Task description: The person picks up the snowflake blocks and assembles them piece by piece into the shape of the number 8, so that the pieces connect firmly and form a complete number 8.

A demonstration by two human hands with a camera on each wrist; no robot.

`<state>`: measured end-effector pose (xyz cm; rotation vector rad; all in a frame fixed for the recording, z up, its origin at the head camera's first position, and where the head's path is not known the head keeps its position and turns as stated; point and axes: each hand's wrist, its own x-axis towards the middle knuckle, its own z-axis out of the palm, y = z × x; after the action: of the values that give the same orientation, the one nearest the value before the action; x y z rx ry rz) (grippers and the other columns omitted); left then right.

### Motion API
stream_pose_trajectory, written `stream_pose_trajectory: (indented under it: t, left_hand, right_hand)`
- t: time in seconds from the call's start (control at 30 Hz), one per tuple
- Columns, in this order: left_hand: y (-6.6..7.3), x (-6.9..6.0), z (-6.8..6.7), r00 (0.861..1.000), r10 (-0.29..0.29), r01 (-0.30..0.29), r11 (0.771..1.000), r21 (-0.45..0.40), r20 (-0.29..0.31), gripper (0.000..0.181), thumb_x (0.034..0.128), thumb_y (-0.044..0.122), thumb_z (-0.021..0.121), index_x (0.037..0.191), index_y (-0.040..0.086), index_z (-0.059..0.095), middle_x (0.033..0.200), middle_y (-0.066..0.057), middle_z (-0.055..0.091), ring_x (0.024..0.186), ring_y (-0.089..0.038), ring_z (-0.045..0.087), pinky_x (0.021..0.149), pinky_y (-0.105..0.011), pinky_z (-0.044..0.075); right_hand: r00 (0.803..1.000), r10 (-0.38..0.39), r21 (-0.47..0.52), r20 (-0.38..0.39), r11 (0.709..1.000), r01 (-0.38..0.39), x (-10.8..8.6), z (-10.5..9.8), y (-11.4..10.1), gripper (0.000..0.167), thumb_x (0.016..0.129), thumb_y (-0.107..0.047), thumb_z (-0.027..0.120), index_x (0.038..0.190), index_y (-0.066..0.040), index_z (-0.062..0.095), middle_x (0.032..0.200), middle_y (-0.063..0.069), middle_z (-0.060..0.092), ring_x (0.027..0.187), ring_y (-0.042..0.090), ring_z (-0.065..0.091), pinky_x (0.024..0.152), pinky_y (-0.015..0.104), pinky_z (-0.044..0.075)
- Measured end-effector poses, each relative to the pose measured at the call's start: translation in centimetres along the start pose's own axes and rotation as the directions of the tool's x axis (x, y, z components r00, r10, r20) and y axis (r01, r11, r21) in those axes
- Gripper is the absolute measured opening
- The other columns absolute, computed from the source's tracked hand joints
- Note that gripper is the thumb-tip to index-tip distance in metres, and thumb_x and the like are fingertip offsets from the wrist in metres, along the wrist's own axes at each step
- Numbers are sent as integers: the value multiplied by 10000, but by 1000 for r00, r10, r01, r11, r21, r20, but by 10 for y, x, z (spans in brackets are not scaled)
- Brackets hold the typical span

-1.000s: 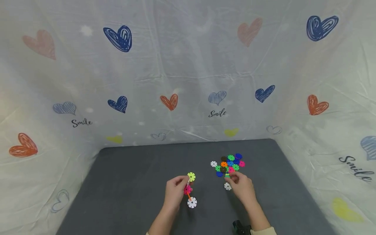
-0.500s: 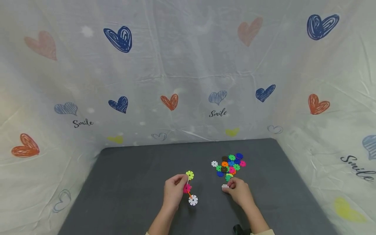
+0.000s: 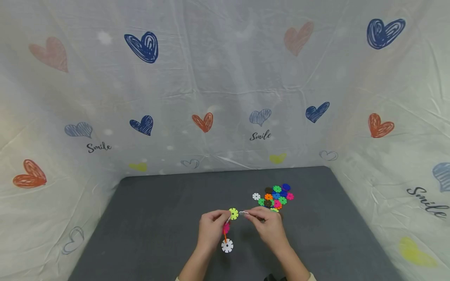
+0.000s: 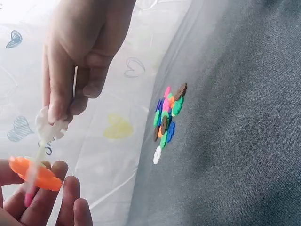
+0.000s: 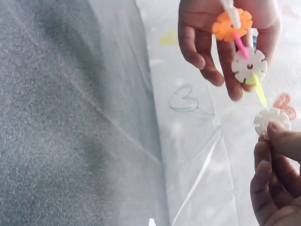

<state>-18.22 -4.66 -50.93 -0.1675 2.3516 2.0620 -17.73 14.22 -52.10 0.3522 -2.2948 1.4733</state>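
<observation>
My left hand (image 3: pixel 210 228) pinches a chain of slotted plastic discs. In the head view its yellow disc (image 3: pixel 234 214) is at the top, a pink disc (image 3: pixel 226 228) and an edge-on orange disc (image 3: pixel 225 236) come below, and a white disc (image 3: pixel 227 246) hangs lowest. Another white disc (image 5: pixel 249 66) of the chain shows in the right wrist view, next to the yellow one. Thumb and fingers of my right hand (image 3: pixel 271 227) pinch a separate white disc (image 5: pixel 272 117), held up at the yellow disc's edge. Whether these two touch, I cannot tell.
A pile of slotted discs (image 3: pixel 276 196) in several colours lies on the dark grey table (image 3: pixel 158 218), partly behind my right hand. One white disc (image 3: pixel 256 196) lies at its left edge. A cloth (image 3: pixel 225 78) printed with hearts hangs behind. Something black (image 3: pixel 270 277) shows at the bottom edge.
My right hand has picked up the white disc in front of the pile and carried it left to the chain. The left hand has stayed nearly in place, still holding the chain.
</observation>
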Motion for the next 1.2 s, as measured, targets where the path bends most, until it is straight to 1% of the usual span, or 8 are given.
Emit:
stream_pose_trajectory:
  t: [0.17, 0.37, 0.57, 0.63, 0.8, 1.03, 1.13, 1.2]
  left_hand:
    - [2, -3, 2, 1000, 6, -6, 1000, 10, 26, 204, 950, 219, 696, 955, 37, 787, 865, -109, 732, 733, -187, 688, 638, -250, 552]
    - [1, -1, 0, 997, -15, 18, 999, -35, 81, 192, 930, 154, 688, 941, -14, 782, 822, -104, 736, 744, -192, 675, 630, -261, 525]
    - [-2, 1, 0, 992, -44, 50, 998, -49, 116, 198, 914, 141, 680, 917, -26, 785, 743, -114, 725, 631, -136, 569, 555, -243, 445]
    - [-2, 0, 1, 991, -53, 60, 997, -56, 124, 200, 914, 142, 681, 922, -29, 784, 734, -110, 724, 621, -132, 572, 547, -240, 442]
    - [-3, -3, 2, 989, -69, 80, 993, -82, 133, 216, 929, 160, 687, 920, -38, 770, 744, -80, 722, 679, -150, 641, 594, -253, 494]
    - [-2, -2, 3, 991, -74, 85, 992, -98, 112, 221, 927, 174, 702, 904, -39, 757, 750, -84, 719, 653, -140, 650, 578, -248, 518]
    - [-3, -2, 1, 990, -99, 111, 986, -123, 98, 232, 946, 172, 674, 976, -49, 738, 804, -98, 721, 645, -139, 669, 583, -247, 526]
    - [-4, -1, 0, 987, -121, 137, 976, -167, 102, 251, 971, 155, 633, 1089, -52, 711, 877, -115, 709, 634, -134, 665, 596, -258, 551]
  right_hand:
    - [996, -90, -6, 24, 996, 90, -2, 3, -1, 96, 825, -65, 815, 896, -129, 813, 858, -85, 745, 684, 24, 619, 592, 208, 529]
    - [974, -225, -29, 25, 974, 225, -3, 5, 3, 121, 799, -12, 817, 875, -105, 808, 827, 18, 745, 680, 29, 627, 597, 148, 506]
    - [948, -318, -48, 6, 947, 318, -6, 9, 6, 155, 758, 15, 840, 863, -95, 809, 810, -27, 729, 694, 38, 641, 604, 124, 496]
    - [943, -333, -51, 5, 942, 332, -8, 9, 6, 173, 745, 28, 847, 864, -92, 809, 812, -46, 722, 686, 34, 632, 594, 122, 489]
    - [952, -306, -57, 14, 950, 306, -7, 6, 7, 158, 774, -1, 836, 877, -114, 801, 834, -74, 723, 675, 18, 608, 597, 121, 485]
    - [964, -265, -51, 38, 963, 266, -4, 1, 8, 188, 782, -3, 833, 905, -140, 798, 852, -57, 739, 689, 4, 616, 620, 133, 507]
    - [983, -177, -69, 44, 981, 180, -2, -6, 12, 207, 792, -18, 833, 950, -147, 796, 874, -49, 744, 702, 19, 625, 614, 172, 523]
    - [999, -49, -134, 16, 990, 51, 0, -14, 18, 213, 804, -56, 838, 992, -147, 795, 883, -46, 742, 723, 43, 633, 615, 201, 528]
